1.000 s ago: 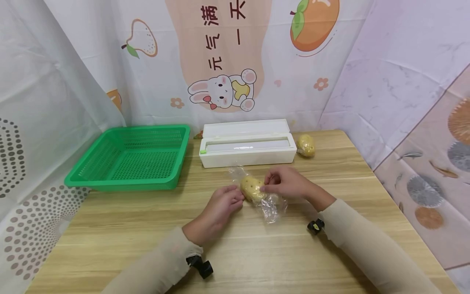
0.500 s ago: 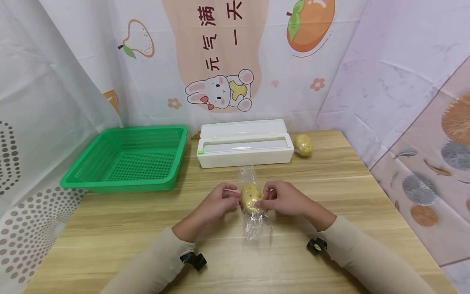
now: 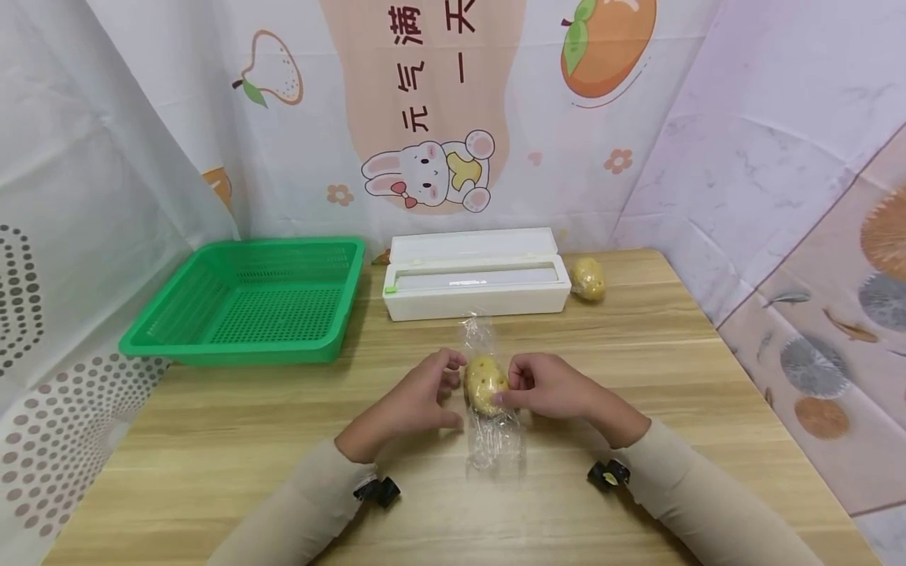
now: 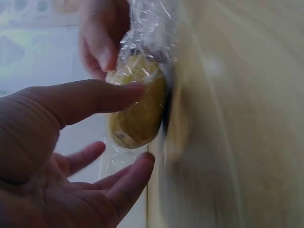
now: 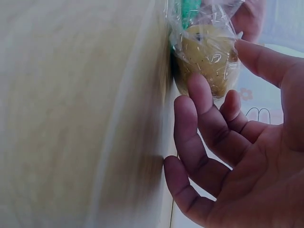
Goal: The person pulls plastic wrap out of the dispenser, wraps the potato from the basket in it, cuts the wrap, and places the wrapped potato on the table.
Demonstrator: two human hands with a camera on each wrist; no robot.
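Note:
A potato [image 3: 484, 384] in clear cling film [image 3: 495, 450] lies on the table between both hands, the film's loose ends sticking out toward the front and the back. My right hand [image 3: 555, 385] holds the potato's right side, thumb on top and curled fingers at its flank. In the right wrist view, its other fingers hang loosely bent below the potato [image 5: 204, 54]. My left hand [image 3: 418, 397] is spread at the left side, fingers apart. From the left wrist, its thumb overlaps the wrapped potato [image 4: 140, 121]; contact cannot be told.
Behind the potato stands a white cling film dispenser box [image 3: 477, 303], lid raised, roll inside. Another film-wrapped potato [image 3: 587, 279] sits beside its right end. A green plastic basket [image 3: 272, 354] stands at the back left of the wooden table [image 3: 233, 440].
The potato was turned so its film ends point front and back, and it came slightly nearer. My left fingers, closer together before, have spread apart. My right hand shifted nearer with the potato.

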